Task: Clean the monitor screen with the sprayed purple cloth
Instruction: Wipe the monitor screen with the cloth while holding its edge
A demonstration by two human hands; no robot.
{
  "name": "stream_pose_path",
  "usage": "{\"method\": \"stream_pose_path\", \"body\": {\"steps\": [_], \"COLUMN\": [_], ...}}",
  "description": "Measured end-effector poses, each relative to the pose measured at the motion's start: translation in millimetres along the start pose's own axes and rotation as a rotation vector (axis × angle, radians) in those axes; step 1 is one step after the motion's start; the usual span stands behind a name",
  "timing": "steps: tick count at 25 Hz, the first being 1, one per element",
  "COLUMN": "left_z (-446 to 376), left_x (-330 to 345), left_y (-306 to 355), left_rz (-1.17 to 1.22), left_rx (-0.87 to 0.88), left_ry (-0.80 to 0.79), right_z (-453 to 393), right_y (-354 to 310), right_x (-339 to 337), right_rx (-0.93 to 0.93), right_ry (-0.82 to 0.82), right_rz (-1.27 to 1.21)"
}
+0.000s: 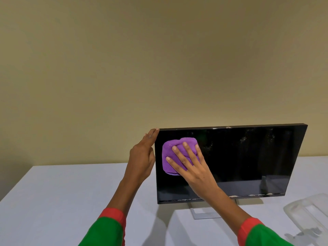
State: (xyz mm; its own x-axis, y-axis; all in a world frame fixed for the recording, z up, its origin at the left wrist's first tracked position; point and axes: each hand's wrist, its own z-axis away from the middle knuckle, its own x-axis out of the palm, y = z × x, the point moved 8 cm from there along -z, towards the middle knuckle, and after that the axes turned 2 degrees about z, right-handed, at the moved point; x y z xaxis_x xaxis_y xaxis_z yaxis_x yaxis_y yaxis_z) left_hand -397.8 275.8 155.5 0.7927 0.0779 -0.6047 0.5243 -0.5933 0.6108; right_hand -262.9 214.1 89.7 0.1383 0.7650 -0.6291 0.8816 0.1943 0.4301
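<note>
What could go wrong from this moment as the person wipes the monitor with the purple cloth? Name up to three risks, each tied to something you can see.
1. The right hand presses the purple cloth flat against the monitor, which stands tilted on a slim stand; hard pressure might tip it, though the left hand steadies its edge.
2. Specks at the upper right may be missed.
3. Bare fingertips near the glass could smudge it.
</note>
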Motion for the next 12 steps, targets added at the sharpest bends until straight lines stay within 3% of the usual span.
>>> {"method": "stream_pose_path", "body": {"steps": [7,12], "left_z": [2,1], "left_x": [-2,5], "left_y": [0,0], "left_rz": [0.073,-0.007], "left_rx": [-0.029,-0.032], "left_ry": [-0.023,-0.095], "right_z": [-17,-41], "right_y": [-28,1], "right_x": [6,-14], "right_rx": [-0.086,0.038], "right_ry": [0.019,0.094], "right_rz": [-0.013,0.006]}}
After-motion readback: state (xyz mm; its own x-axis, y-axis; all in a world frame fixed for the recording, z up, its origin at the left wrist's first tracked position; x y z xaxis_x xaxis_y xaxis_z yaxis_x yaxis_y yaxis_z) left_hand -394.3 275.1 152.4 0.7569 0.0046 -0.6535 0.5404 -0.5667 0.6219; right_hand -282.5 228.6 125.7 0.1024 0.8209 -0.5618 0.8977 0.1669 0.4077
